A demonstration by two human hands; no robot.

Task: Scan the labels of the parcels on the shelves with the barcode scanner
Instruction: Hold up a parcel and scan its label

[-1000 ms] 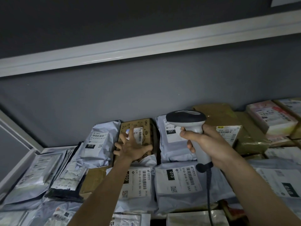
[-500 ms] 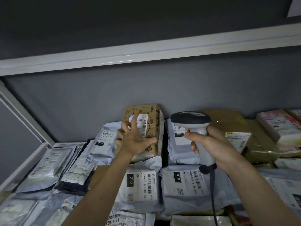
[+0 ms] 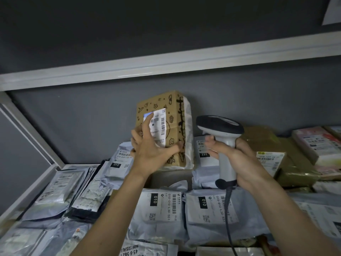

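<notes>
A brown cardboard box (image 3: 171, 115) printed with black doodles stands tilted up at the back of the shelf. My left hand (image 3: 151, 148) grips it, fingers spread over its face and thumb hooked at its right side. Its white barcode label (image 3: 159, 124) faces me, partly under my fingers. My right hand (image 3: 234, 157) holds the white handle of the barcode scanner (image 3: 219, 126), whose dark head sits just right of the box, pointing left. The scanner's cable (image 3: 229, 218) hangs down over the parcels below.
Grey poly mailers with "010" labels (image 3: 160, 209) cover the shelf in front, more at left (image 3: 55, 189). Brown wrapped parcels (image 3: 287, 163) and a pink-printed box (image 3: 317, 145) lie at right. The white edge of an upper shelf (image 3: 166, 67) runs overhead; a white frame (image 3: 31, 130) bounds the left.
My left hand has lifted the doodled box from lying among the parcels to standing upright, label towards me. The scanner has stayed close to the box's right side.
</notes>
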